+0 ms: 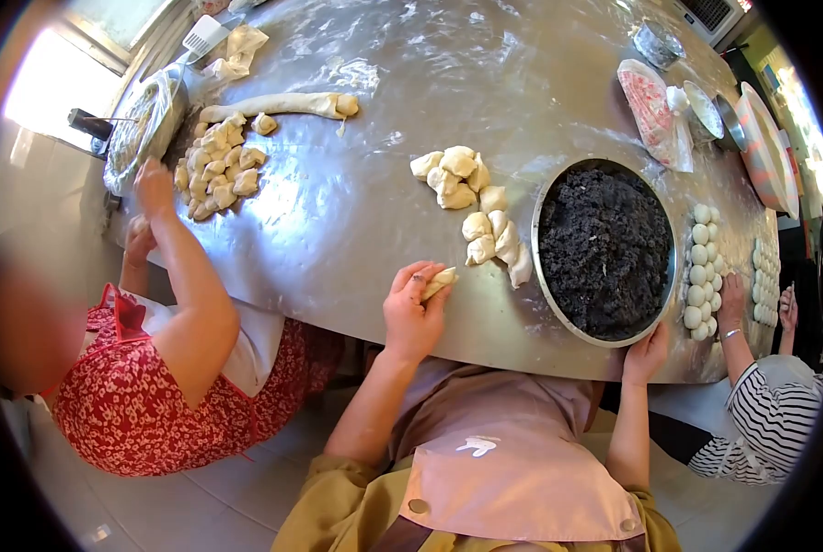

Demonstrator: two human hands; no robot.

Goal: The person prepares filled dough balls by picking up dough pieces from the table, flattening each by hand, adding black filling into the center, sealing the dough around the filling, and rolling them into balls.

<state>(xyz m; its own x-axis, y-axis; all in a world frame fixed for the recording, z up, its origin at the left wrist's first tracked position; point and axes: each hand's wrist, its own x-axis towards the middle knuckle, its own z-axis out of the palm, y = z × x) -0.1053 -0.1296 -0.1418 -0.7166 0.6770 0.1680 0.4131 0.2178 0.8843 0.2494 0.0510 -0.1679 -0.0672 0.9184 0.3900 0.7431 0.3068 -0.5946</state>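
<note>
My left hand (415,311) is closed around a piece of pale dough (440,283) near the table's front edge. My right hand (648,353) touches the lower right rim of a round metal pan; its fingers are partly hidden beneath the rim. Dark, crumbly filling (604,248) heaps up inside the pan (542,276). Between the pan and my left hand, dough pieces lie in two adjoining clusters, an upper one (453,175) and a lower one (491,237).
At left, a co-worker in a red apron (172,386) stands by cut dough (216,170), a dough roll (287,106) and a plastic-covered bowl (144,129). At right, a person in stripes (770,414) reaches beside white balls (699,271). A red-and-white bag (649,106) lies behind.
</note>
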